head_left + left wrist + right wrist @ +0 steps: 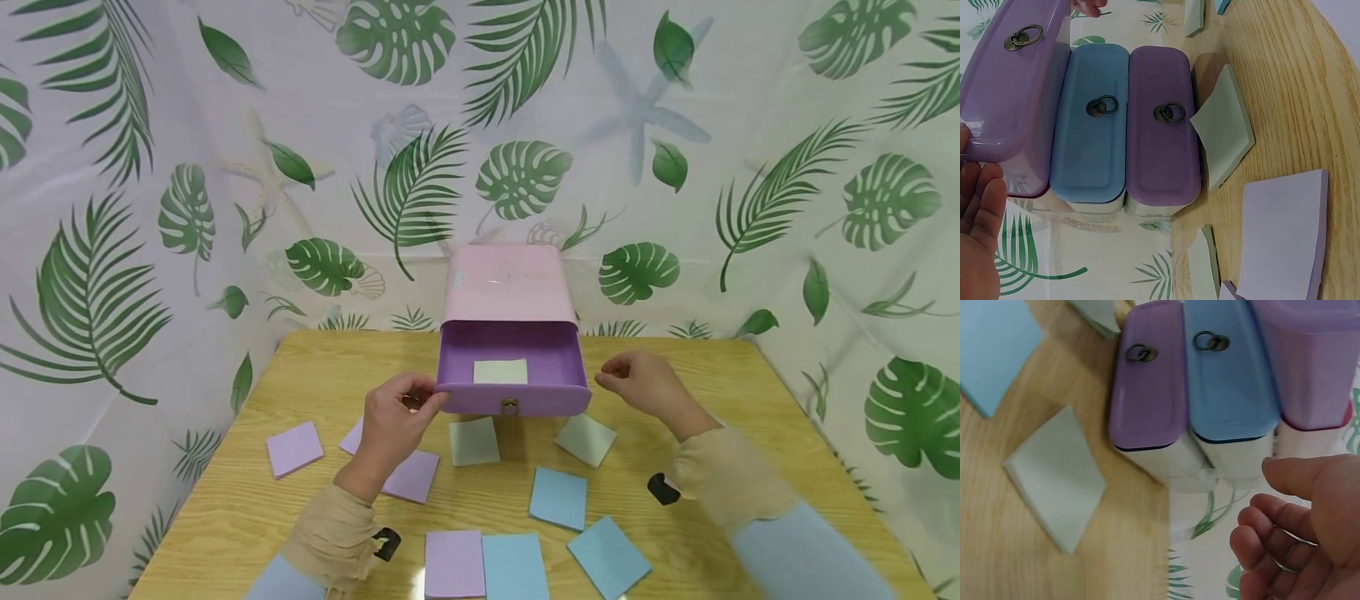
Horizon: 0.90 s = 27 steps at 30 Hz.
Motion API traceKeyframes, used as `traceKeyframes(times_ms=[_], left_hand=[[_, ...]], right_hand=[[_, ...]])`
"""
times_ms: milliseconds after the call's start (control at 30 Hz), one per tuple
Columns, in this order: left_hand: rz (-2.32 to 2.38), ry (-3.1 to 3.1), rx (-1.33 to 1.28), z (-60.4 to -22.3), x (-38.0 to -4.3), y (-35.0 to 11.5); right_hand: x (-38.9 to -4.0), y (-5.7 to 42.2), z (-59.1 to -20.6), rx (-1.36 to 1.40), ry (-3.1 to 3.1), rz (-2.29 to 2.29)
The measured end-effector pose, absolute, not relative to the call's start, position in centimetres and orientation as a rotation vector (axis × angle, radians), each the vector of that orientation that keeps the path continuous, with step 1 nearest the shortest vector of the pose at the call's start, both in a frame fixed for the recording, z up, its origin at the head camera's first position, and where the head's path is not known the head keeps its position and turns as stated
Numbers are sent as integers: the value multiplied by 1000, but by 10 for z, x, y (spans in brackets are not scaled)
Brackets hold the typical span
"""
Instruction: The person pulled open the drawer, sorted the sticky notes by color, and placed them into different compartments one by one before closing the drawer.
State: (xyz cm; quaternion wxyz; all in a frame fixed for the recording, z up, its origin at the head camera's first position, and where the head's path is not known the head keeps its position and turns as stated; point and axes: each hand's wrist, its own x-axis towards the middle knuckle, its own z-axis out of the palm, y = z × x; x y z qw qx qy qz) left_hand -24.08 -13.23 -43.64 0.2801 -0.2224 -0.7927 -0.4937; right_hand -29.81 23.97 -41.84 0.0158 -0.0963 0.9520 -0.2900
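A small pink drawer cabinet stands at the back of the table, its purple top drawer pulled out. Inside that drawer lies a pale green note pad. My left hand pinches the left end of the drawer front, thumb on its face in the left wrist view. Off the drawer's right end, my right hand holds nothing, its fingers loosely bent. Below the top drawer, a blue drawer and a darker purple drawer are closed, each with a ring pull.
Pads lie spread over the wooden table: green pads just before the cabinet, lilac pads mostly at left, blue pads at front centre and right. A leaf-patterned sheet hangs behind and at both sides.
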Motion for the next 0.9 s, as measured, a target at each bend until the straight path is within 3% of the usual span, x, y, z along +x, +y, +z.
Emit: traceKeyframes(times_ms=[900], left_hand=[[-1321, -2135, -601, -438, -239, -130]], right_hand=[[-283, 237, -505, -238, 2934, -704]])
